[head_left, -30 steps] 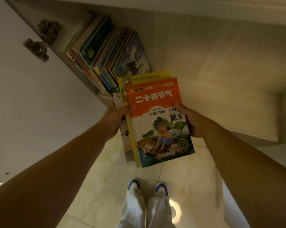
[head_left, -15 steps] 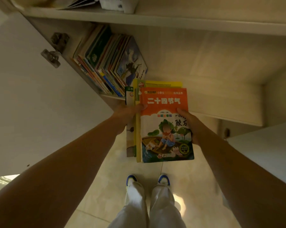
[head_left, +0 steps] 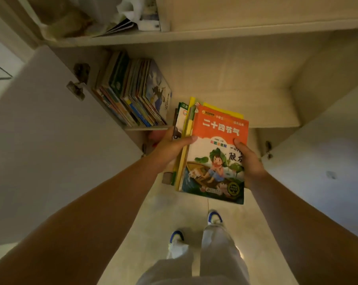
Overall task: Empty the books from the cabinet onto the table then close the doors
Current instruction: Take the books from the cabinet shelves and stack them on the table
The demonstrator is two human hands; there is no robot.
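In the head view, the person is holding a stack of children's books (head_left: 213, 153) with both hands in front of the open cabinet (head_left: 246, 79), above the tiled floor (head_left: 163, 212). The left hand (head_left: 169, 149) is gripping the left edge of the stack, with the thumb lying on the orange cover of the top book, and the right hand (head_left: 249, 161) is closing on the right edge, the thumb pressing on the same cover. The stack is out of the cabinet and is touching no shelf. A row of books (head_left: 132, 93) is leaning against the left inner wall on the lower shelf (head_left: 256, 112), just beside the held stack. Both doors are standing open: the left door (head_left: 40, 140) and the right door (head_left: 322, 161). On the upper shelf (head_left: 215, 33) some papers and plastic bags (head_left: 104, 15) are lying. The person's shoes (head_left: 177, 237) are standing on the floor below.
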